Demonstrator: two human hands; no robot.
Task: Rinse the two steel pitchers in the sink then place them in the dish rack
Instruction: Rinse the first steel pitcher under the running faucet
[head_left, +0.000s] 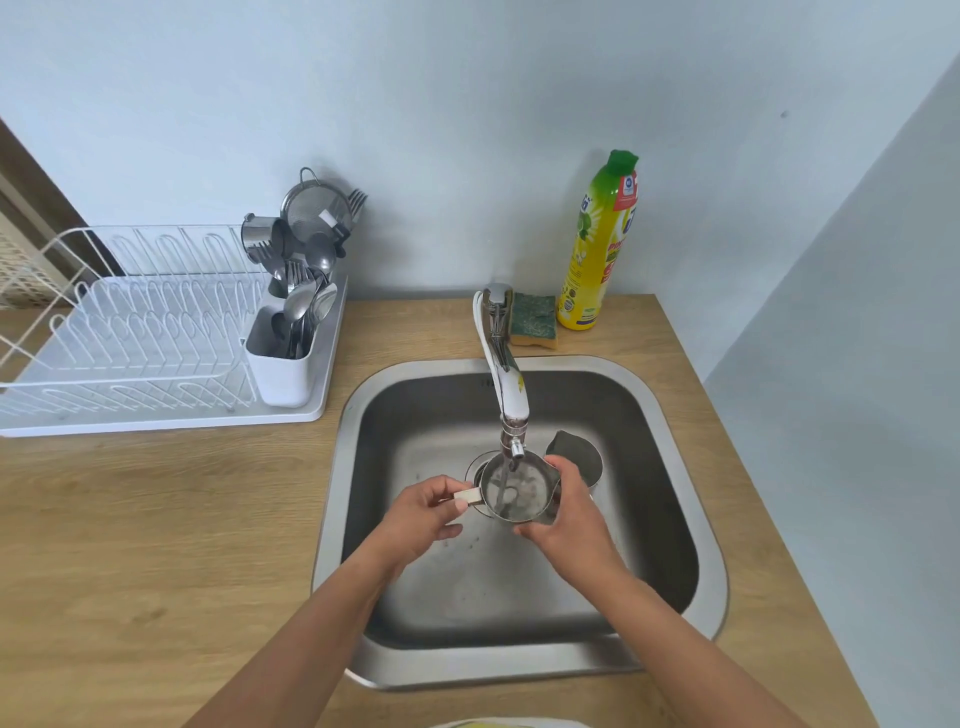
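Masking second pitcher (577, 451), right hand (571, 514) around first pitcher (519, 499)

Steel pitcher (519, 496) is catching a thin stream of water under the faucet (506, 374), with the left hand (423, 514) pinching its handle and the right hand (566, 514) gripping its body. Second pitcher (579, 457) is sitting in the sink (415, 415) just behind it. White dish rack (130, 332) is standing on the counter (156, 519), left of the sink.

Two steel pitchers (517, 501) (582, 460), both in the sink (519, 662); one faucet (511, 384), one sponge (533, 319), one soap bottle (597, 244), one dish rack (291, 415).
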